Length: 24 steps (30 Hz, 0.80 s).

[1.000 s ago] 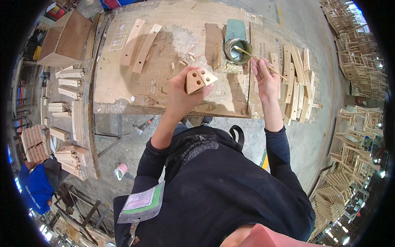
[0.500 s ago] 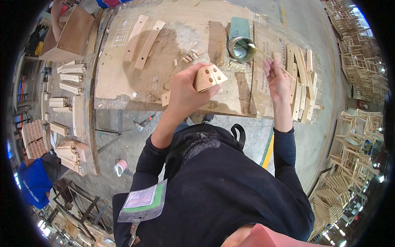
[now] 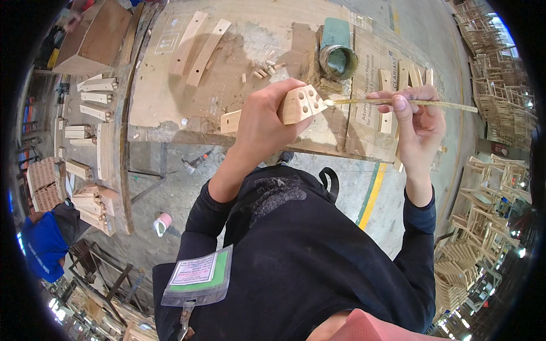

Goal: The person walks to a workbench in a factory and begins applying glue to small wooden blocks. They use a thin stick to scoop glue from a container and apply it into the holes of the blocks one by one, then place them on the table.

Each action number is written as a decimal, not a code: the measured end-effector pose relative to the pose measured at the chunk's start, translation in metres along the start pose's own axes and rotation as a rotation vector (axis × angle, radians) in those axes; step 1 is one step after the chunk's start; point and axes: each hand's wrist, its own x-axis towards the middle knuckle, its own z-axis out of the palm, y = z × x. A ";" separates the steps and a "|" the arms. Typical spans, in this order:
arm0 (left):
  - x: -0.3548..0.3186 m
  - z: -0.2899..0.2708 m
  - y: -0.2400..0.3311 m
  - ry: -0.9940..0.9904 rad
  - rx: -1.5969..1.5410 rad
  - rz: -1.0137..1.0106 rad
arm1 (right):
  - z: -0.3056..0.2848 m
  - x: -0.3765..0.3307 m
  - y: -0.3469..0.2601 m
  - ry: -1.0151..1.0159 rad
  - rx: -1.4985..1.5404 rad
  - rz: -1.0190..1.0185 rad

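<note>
- Holed wooden pieces [image 3: 294, 108] are grasped in the left hand [image 3: 263, 116], above the near edge of the tabletop [image 3: 170, 122].
- A thin stick [image 3: 455, 105] is pinched between thumb and fingers of the right hand [image 3: 418, 116]; its white tip [image 3: 329, 103] is held at the pieces' right side, though whether they are touched cannot be told.
- A green container [image 3: 336, 35] is set toward the far edge.
- Short dowels [image 3: 260, 74] are scattered left of it.
- Two slats [image 3: 209, 52] are laid near the far left corner.
- More slats [image 3: 385, 82] are grouped by the right edge.
</note>
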 end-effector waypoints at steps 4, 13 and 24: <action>-0.001 -0.002 0.001 0.000 0.031 0.044 | 0.006 0.000 -0.007 -0.048 -0.040 -0.051; -0.004 -0.004 0.002 0.004 0.036 0.055 | 0.014 -0.002 -0.007 -0.073 -0.088 -0.083; -0.005 -0.005 0.005 -0.027 -0.005 0.036 | 0.015 -0.002 -0.006 -0.076 -0.093 -0.108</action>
